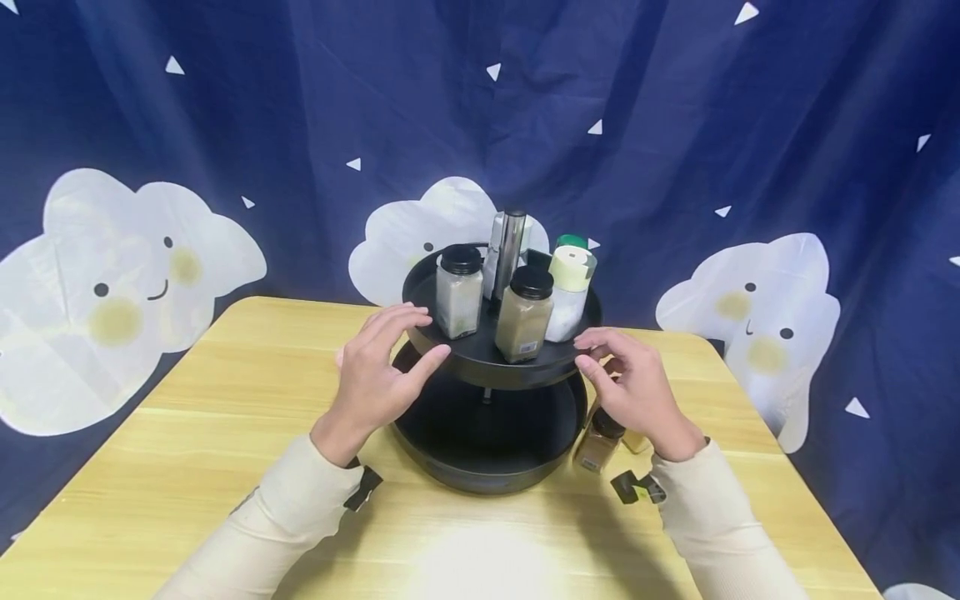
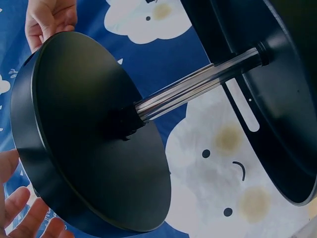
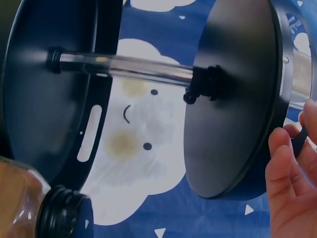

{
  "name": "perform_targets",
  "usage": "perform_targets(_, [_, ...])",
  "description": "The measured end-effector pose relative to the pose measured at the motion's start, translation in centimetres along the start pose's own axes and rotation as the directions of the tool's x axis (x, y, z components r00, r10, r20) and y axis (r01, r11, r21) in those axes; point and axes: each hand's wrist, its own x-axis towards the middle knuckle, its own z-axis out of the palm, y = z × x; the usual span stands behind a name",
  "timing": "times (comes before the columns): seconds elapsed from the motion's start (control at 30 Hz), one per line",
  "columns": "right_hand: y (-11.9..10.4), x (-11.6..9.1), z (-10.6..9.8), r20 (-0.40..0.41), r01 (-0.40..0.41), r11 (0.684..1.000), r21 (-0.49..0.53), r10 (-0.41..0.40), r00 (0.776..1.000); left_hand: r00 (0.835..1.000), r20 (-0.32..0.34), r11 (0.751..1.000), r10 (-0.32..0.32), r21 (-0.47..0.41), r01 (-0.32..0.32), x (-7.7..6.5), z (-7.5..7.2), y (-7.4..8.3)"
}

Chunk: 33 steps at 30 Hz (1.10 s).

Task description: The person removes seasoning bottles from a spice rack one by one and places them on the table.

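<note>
A black two-tier tray (image 1: 487,479) stands on the table, its tiers joined by a shiny metal post (image 2: 188,89). My left hand (image 1: 378,367) is at the left side of the upper tier (image 1: 502,377), fingers spread beside the rim. At the opposite side my right hand (image 1: 633,383) pinches the upper rim by its cut-out handle between thumb and fingers. The upper tier carries a black-lidded jar of whitish powder (image 1: 459,300), a black-lidded jar of tan powder (image 1: 522,321), a white bottle with a cream cap (image 1: 568,304) and a green-capped container (image 1: 572,241) mostly hidden behind it.
A black-lidded jar of brown spice (image 1: 597,446) stands on the table right of the lower tier, under my right hand. Another yellowish container (image 1: 636,442) is partly hidden by that hand. Behind the wooden table (image 1: 225,417) hangs a blue curtain (image 1: 420,100) with clouds.
</note>
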Motion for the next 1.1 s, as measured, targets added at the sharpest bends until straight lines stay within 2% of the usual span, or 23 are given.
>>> perform_targets(0.27, [0.3, -0.4, 0.2, -0.013, -0.054, 0.998, 0.041, 0.054, 0.998, 0.999, 0.028, 0.999, -0.031, 0.012, 0.031, 1.1, -0.1, 0.2])
perform_targets(0.4, [0.1, -0.4, 0.4, -0.028, -0.081, 0.996, 0.044, 0.082, 0.996, 0.996, 0.045, 0.997, -0.081, 0.012, 0.080, 2.2, -0.2, 0.3])
perform_targets(0.63, [-0.2, -0.3, 0.8, -0.076, -0.080, 0.997, 0.019, 0.081, 0.994, 0.983, 0.105, 0.988, -0.154, 0.012, 0.153, 4.4, 0.0, -0.1])
perform_targets(0.83, [-0.3, -0.4, 0.9, -0.081, -0.084, 0.996, 0.025, 0.086, 0.993, 0.942, 0.221, 0.967, -0.251, 0.008, 0.256, 5.9, 0.2, -0.1])
perform_targets(1.0, [-0.4, -0.5, 1.0, -0.079, -0.095, 0.995, 0.030, 0.097, 0.992, 0.913, 0.285, 0.956, -0.291, 0.044, 0.291, 6.7, 0.6, -0.4])
perform_targets(1.1, [-0.4, -0.5, 0.9, -0.079, -0.095, 0.995, 0.027, 0.097, 0.992, 0.886, 0.329, 0.944, -0.327, 0.062, 0.325, 7.0, 0.9, -0.5])
